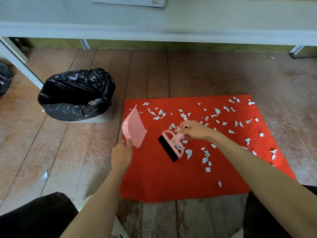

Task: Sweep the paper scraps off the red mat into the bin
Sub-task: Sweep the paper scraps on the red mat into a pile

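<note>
White paper scraps (208,169) across the red mat (154,177) (left fingers (129,143) round dustpan (134,129), right fingers (186,130) round brush (171,145))

No text, label, brand, number or sign is legible. The sheet (127,0) on the desk (171,18), far beyond the left hand (121,154) and the right hand (193,130), carries a small mark near its right corner; the mark is too blurred to read.
</note>
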